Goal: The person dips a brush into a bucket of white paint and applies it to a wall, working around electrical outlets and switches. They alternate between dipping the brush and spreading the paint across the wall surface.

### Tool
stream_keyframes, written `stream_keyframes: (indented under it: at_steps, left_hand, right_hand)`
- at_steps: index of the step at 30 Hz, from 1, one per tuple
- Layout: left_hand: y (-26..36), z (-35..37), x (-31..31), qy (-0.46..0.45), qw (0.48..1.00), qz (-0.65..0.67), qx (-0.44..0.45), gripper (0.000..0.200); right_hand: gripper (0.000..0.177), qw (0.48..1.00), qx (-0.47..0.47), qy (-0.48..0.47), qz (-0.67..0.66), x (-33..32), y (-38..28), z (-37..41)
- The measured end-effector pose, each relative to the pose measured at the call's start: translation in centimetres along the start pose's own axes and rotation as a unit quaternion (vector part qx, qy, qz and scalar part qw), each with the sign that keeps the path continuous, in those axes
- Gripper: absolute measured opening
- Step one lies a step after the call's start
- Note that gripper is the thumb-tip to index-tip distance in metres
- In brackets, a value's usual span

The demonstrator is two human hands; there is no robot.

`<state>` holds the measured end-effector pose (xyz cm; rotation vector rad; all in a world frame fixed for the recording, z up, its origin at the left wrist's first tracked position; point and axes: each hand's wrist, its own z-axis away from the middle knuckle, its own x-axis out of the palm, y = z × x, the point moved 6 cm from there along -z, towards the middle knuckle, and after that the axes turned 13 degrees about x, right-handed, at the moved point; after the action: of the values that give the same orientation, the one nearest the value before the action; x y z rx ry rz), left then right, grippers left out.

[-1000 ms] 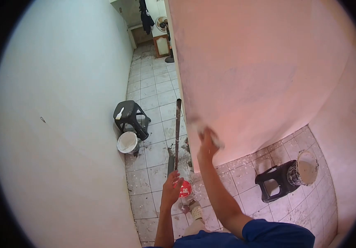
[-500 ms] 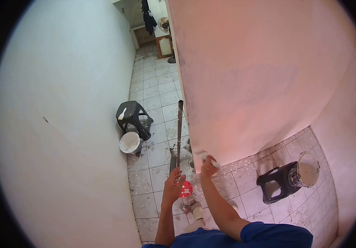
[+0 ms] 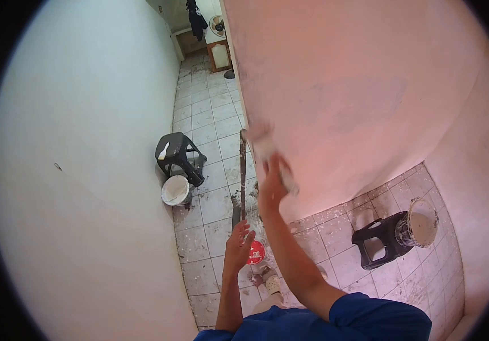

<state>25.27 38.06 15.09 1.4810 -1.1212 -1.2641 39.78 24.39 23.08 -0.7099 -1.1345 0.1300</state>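
My right hand [image 3: 273, 181] is closed round the handle of a wide paintbrush [image 3: 264, 145], its bristles blurred and pointing up by the edge of the pink wall [image 3: 335, 113]. Lower and to the left, my left hand [image 3: 239, 244] has its fingers apart and holds nothing. Just beyond its fingertips is the lower part of a dark upright pole [image 3: 243, 182]; whether they touch I cannot tell. A red round lid [image 3: 256, 253] lies on the floor right beside the left hand.
On the left, a dark stool [image 3: 172, 149] bears a white brush [image 3: 164, 151], with a white bucket [image 3: 176, 190] beside it. At right, another bucket [image 3: 423, 229] is next to a black stool [image 3: 383, 241]. A fan [image 3: 217, 25] and cabinet [image 3: 220, 57] stand far back.
My right hand has moved up along the wall edge with the brush, from near the wall's bottom corner. My left hand stays low with its fingers apart. The view has shifted slightly.
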Motion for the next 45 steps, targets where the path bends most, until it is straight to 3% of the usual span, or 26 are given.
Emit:
stream_keyframes:
  at_steps: [2,3,5,8,11,14,16,20,25,29,32,36,39,42,45]
  left_hand:
    - [0.1,-0.1,-0.8,-0.006,1.0,-0.022,-0.001,0.047]
    - [0.1,0.3,-0.9,-0.012,0.999,-0.032,-0.005,0.046]
    - [-0.5,1.0,-1.4,-0.012,0.999,-0.042,-0.007,0.046]
    - [-1.1,0.5,-1.8,-0.014,0.998,-0.061,-0.011,0.046]
    - [-0.4,1.1,-0.9,-0.023,0.997,-0.063,-0.03,0.045]
    - [0.7,1.7,0.5,-0.044,0.997,-0.056,-0.036,0.043]
    - [1.2,1.4,2.0,-0.063,0.996,-0.041,-0.037,0.043]
    - [-0.2,0.6,7.0,-0.156,0.987,-0.026,0.018,0.045]
    - [2.8,0.4,18.1,-0.275,0.96,-0.037,0.037,0.045]
    - [5.3,1.7,30.4,-0.372,0.925,-0.031,0.067,0.046]
    - [4.9,3.3,42.5,-0.446,0.887,-0.029,0.113,0.049]
    - [3.1,6.0,59.8,-0.516,0.822,-0.09,0.223,0.06]
    - [1.4,8.1,70.8,-0.562,0.797,-0.081,0.207,0.067]
    - [-1.5,10.6,78.1,-0.567,0.772,-0.121,0.262,0.071]
    - [-3.1,12.5,80.9,-0.568,0.757,-0.16,0.279,0.076]
  right_hand:
    - [0.028,0.998,0.035,0.058,0.007,-9.7,6.0,-0.1]
    - [0.026,0.987,0.07,0.145,0.029,-16.8,10.0,-1.4]
    - [0.025,0.953,0.14,0.209,0.167,-24.0,10.3,-0.5]
    - [0.025,0.954,0.136,0.241,0.113,-23.6,9.0,-3.1]
    - [0.023,0.994,0.056,0.064,0.067,-14.4,3.9,-6.3]
    - [0.021,0.992,0.091,0.043,0.078,-10.2,-2.7,-3.4]
    - [0.021,0.99,0.103,0.05,0.082,-11.9,-5.6,-2.9]
    - [0.022,0.98,0.057,0.115,0.154,-25.5,-14.3,-2.0]
    - [0.023,0.945,-0.098,0.255,0.177,-44.0,-32.2,0.5]
    - [0.028,0.911,-0.164,0.312,0.213,-51.7,-45.4,2.3]
    - [0.027,0.904,-0.154,0.33,0.223,-56.6,-51.9,0.4]
    - [0.017,0.887,-0.125,0.339,0.287,-64.1,-56.0,-5.7]
    - [0.016,0.825,-0.116,0.337,0.439,-69.6,-57.9,-11.5]
    - [0.015,0.781,-0.088,0.309,0.535,-70.9,-58.7,-16.0]
    - [0.016,0.749,-0.037,0.276,0.602,-72.4,-58.1,-20.6]
